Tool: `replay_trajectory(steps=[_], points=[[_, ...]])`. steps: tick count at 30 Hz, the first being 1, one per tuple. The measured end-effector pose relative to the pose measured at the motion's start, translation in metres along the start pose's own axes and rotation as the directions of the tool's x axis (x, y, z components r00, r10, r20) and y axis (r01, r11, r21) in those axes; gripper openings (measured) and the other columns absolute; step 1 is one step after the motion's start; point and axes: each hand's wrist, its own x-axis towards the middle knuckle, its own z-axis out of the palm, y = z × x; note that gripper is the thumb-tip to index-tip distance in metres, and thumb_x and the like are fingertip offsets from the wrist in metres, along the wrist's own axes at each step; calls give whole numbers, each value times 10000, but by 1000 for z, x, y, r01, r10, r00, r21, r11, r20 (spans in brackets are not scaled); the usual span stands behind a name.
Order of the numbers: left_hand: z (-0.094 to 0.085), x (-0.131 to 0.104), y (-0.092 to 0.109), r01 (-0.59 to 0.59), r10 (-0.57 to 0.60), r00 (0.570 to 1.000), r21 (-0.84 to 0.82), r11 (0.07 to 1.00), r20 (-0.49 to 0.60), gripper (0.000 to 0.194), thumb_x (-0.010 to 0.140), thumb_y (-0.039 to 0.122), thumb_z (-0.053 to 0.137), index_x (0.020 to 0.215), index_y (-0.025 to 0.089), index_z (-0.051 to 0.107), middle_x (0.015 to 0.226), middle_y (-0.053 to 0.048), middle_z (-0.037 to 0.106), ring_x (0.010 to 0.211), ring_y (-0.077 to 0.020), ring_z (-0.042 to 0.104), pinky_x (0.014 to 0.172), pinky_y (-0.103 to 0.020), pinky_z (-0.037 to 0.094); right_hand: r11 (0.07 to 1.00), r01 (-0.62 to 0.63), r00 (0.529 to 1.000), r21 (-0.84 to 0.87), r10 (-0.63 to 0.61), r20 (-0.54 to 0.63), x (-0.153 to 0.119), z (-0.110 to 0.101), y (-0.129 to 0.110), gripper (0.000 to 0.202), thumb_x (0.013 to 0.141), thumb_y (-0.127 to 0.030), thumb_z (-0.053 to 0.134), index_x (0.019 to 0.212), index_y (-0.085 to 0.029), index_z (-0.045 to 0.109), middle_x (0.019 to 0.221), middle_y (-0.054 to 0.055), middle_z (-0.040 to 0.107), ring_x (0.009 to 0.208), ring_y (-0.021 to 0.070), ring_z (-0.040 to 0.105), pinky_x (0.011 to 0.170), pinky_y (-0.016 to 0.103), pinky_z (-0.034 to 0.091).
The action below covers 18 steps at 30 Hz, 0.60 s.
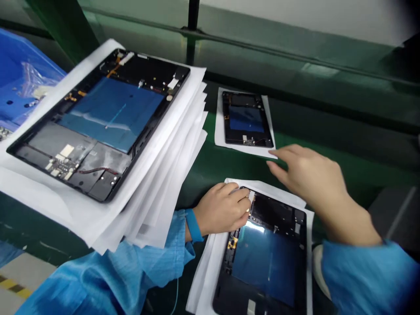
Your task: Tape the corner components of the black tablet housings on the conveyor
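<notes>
My left hand point(225, 208), with a blue band at its wrist, has its fingers curled over the upper left corner of an opened tablet point(262, 262). The fingertips cover a spot beside a white strip there. Black-framed, with a blue panel in the middle, this tablet lies on white sheets point(205, 271). My right hand point(308, 175) reaches over the table, thumb and forefinger apart. Its fingertips are at the near right corner of a white sheet point(243, 150) under a smaller-looking opened tablet point(247, 119). Whether they touch the sheet I cannot tell.
On the left rises a stack of white sheets point(164, 175) with another opened tablet point(111, 118) on top. A blue bin point(19, 57) with plastic bags point(37, 81) stands behind it. The table point(200, 170) is green. A rail point(295, 57) runs along the back.
</notes>
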Motion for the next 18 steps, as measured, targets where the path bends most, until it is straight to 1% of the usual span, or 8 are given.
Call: replay_trajectory(steps=[2,4,5,8,12,14,16,18], points=[[0,-1,-1,5,-5,1000,3,1000,-23,217,974,299,531,957,138,676,1119,-73,684,1040,-230,592,829,-354,492,997,24,992,-71,-15,122,39,8,9,323,959,-325,482,1170,-191,687,1153,120,689,885,243,657,564,318,368],[1,-2,-1,7,-6,999,3,1000,-37,223,972,312,530,950,144,675,1117,-75,679,1032,-229,591,820,-352,492,993,100,980,-66,-86,179,66,16,13,259,901,-267,545,1090,-192,704,1104,101,700,801,214,649,552,306,325],[1,-2,-1,5,-5,999,2,1000,-39,219,969,311,531,938,147,674,1110,-74,678,1029,-228,591,817,-351,491,990,133,975,-55,-120,188,75,19,12,224,881,-240,561,1042,-190,708,1073,91,705,749,194,638,545,304,305],[2,-2,-2,1,-2,998,-7,1000,-55,200,958,286,531,897,157,670,1077,-63,682,1023,-228,594,808,-352,489,978,205,962,-37,-194,193,83,27,10,175,894,-187,536,978,-161,688,977,101,704,636,156,596,533,311,259],[3,-1,-3,-4,3,997,-13,1000,-78,209,958,282,520,870,162,665,1057,-57,696,1006,-229,604,784,-354,492,975,219,967,-29,-213,142,85,33,4,142,931,-164,517,932,-123,653,853,97,670,596,131,562,519,292,274],[3,-1,-4,3,-4,998,-12,1000,-69,206,953,292,529,869,164,668,1065,-56,705,991,-223,613,777,-349,498,978,210,973,-18,-207,103,92,33,1,146,962,-228,542,900,-132,634,846,53,646,624,107,549,538,252,351],[3,-2,-6,17,-18,998,-12,1000,-67,194,942,299,548,880,164,674,1090,-57,715,980,-220,624,781,-349,508,980,200,978,2,-200,56,100,26,3,230,998,-337,536,915,-140,621,850,9,620,668,91,547,601,234,437],[3,0,-9,23,-26,998,-35,999,-66,174,927,296,576,902,161,684,1121,-62,723,993,-228,632,801,-356,521,984,178,984,22,-178,2,98,10,11,318,1027,-392,466,902,-144,622,828,-1,608,677,90,549,612,233,434]])
